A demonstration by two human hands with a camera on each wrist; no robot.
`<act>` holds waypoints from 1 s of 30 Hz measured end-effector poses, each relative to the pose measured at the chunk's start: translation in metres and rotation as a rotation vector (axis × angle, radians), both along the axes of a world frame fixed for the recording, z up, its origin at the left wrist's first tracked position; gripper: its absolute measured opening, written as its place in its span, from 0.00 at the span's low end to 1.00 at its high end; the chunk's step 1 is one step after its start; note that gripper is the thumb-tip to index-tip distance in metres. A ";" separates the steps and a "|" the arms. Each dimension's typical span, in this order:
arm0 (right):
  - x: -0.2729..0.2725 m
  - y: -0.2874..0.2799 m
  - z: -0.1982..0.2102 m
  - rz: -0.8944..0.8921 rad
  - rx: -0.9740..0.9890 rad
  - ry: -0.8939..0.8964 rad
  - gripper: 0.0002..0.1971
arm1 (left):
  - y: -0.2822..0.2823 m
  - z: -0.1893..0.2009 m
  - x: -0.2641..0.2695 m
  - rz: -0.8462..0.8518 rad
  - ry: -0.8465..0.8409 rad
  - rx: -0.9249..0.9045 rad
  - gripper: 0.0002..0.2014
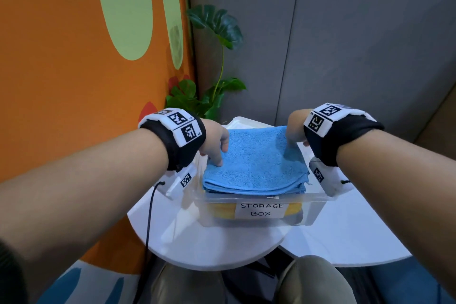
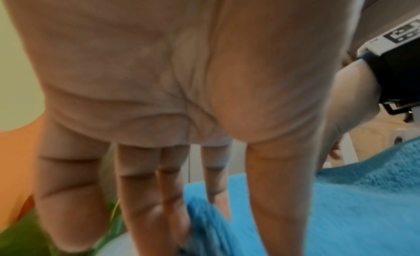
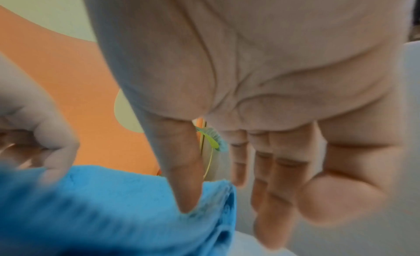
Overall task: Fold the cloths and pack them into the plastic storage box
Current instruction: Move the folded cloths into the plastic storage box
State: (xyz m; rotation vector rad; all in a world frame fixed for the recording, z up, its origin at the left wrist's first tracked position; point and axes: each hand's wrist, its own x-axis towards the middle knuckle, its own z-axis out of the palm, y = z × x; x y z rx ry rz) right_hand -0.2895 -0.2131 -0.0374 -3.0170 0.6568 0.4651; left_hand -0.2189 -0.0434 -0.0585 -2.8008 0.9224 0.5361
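On the white table point(image 1: 209, 242), both hands hold the flat folded blue cloth point(image 1: 256, 163).

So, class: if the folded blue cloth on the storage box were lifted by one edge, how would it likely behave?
The blue cloth would probably flop and unfold: its stacked layers lie loose at the near edge. It looks light, a thin terry pile. It is unlikely to slip, since the fuzzy surface dents under the right hand thumb.

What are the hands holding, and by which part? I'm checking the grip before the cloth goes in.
The folded blue cloth: left hand pinches its left edge, right hand its far right edge.
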 end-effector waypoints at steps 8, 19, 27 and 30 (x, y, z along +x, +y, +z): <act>0.008 0.005 0.011 0.147 0.232 0.468 0.38 | -0.004 0.004 0.009 -0.171 -0.011 0.178 0.56; 0.016 -0.006 -0.049 0.401 -0.446 0.519 0.55 | -0.023 -0.034 0.002 -0.300 -0.053 0.300 0.46; 0.023 0.002 -0.078 0.445 -0.504 0.405 0.48 | -0.025 -0.048 0.009 -0.325 -0.118 0.350 0.42; 0.024 0.007 -0.079 0.433 -0.528 0.388 0.50 | -0.021 -0.048 0.011 -0.316 -0.128 0.363 0.43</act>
